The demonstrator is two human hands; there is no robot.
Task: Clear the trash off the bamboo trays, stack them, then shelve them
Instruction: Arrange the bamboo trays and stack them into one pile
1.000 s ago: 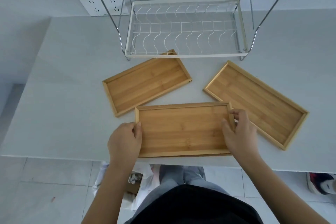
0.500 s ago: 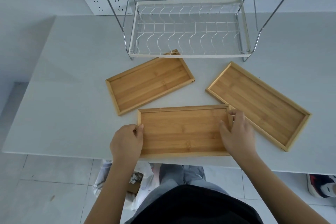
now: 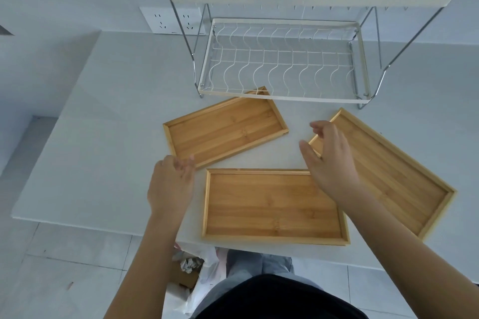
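1. Bamboo is showing in three shallow rimmed trays, all lying bare and unstacked on the white table (image 3: 108, 101): the near tray (image 3: 272, 204) at 6 o'clock, the left tray (image 3: 225, 127) at 10 o'clock, the right tray (image 3: 396, 171) at 2 o'clock.
2. Two hands are hovering released: the left hand (image 3: 172, 184) and right hand (image 3: 328, 160), having let go of the near tray's ends, are grasping nothing.
3. One wire rack (image 3: 282, 65) is standing at 12 o'clock, its front rail crossing above the left tray's far corner.

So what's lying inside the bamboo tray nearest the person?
Nothing that shows: the nearest tray has a bare bamboo floor. The right hand hangs over its far right corner, so that bit is hidden.
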